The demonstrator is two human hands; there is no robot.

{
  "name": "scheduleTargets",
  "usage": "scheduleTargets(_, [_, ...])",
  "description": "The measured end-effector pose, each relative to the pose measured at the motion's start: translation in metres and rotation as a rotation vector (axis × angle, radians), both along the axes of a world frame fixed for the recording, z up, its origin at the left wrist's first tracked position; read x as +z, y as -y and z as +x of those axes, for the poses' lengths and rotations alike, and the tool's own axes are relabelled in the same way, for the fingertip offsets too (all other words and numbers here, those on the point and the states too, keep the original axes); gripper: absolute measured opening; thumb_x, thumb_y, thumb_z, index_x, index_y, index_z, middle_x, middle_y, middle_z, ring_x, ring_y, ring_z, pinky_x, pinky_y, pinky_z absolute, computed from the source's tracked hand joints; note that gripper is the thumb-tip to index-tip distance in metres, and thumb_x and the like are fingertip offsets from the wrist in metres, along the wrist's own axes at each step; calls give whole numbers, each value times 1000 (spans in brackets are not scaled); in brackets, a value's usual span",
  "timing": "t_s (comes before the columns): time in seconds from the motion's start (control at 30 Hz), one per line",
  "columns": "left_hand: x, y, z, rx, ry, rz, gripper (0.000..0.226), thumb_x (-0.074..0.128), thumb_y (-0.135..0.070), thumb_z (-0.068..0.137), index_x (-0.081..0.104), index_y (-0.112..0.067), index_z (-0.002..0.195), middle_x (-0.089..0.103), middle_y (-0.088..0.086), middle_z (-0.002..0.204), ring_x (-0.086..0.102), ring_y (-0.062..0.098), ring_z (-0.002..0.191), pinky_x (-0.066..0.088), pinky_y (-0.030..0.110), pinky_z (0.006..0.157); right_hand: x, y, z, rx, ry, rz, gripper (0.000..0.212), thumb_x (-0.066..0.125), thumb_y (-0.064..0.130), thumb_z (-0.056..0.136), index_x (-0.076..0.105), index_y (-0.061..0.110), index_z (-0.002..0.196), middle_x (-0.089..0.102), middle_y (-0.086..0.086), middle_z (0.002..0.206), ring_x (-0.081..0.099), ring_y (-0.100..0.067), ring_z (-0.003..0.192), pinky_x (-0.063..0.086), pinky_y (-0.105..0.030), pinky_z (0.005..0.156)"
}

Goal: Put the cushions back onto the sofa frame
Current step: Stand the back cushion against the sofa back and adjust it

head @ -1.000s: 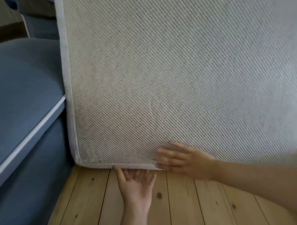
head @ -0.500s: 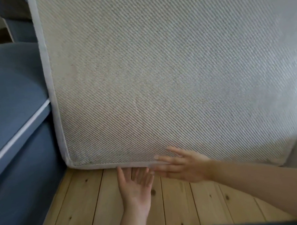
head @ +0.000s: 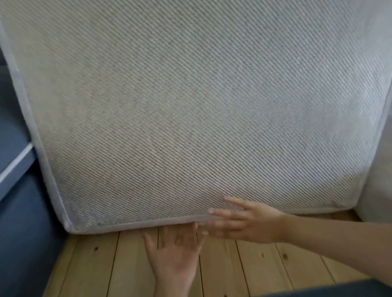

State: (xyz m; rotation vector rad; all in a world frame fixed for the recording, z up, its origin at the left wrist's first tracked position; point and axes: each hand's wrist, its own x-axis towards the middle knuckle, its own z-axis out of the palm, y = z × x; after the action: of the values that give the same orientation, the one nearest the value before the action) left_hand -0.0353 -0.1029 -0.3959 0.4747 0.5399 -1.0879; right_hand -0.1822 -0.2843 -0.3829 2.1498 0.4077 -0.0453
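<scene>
A large beige woven cushion (head: 199,103) with pale piping stands on edge and fills most of the view, its bottom edge just above the wooden floor. My left hand (head: 175,254) lies palm up with spread fingers right under that bottom edge. My right hand (head: 245,222) reaches in from the right with straight fingers at the cushion's lower face, blurred by motion. Neither hand grips anything. The blue sofa (head: 11,201) with a white piped seat cushion stands at the left.
Wooden floorboards (head: 252,271) run beneath the cushion. A pale upholstered piece (head: 385,185) stands at the right, close to the cushion's edge. Dark blue fabric (head: 309,295) shows at the bottom edge of the view.
The beige cushion has shifted left in the view and its right edge now shows. My right hand has slid slightly lower toward the bottom edge; my left hand stays under it.
</scene>
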Motion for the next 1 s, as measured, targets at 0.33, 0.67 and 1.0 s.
scheduleTargets(0.33, [-3,12,-9,4,8,49,65,45,-65,90,54,-24,139,57,16,137,53,38,123,33,60,107,16,-18,7,-186,527,369,91,58,7,87,1,17,157,-6,-5,164,-4,-29,151,2,-51,121])
scheduleTargets(0.67, [-10,20,7,-93,72,190,67,55,-59,82,51,-16,134,54,25,128,51,40,117,33,54,108,-40,-57,87,-908,1692,1199,60,15,39,106,-13,20,155,-13,0,164,-7,-25,151,3,-51,120])
scheduleTargets(1.0, [-27,19,15,-221,171,248,89,77,-43,63,48,-12,141,61,24,124,55,40,119,43,54,92,-30,-39,74,-827,2145,1452,61,19,36,105,-8,17,156,-14,4,164,-13,-12,150,-5,-46,122])
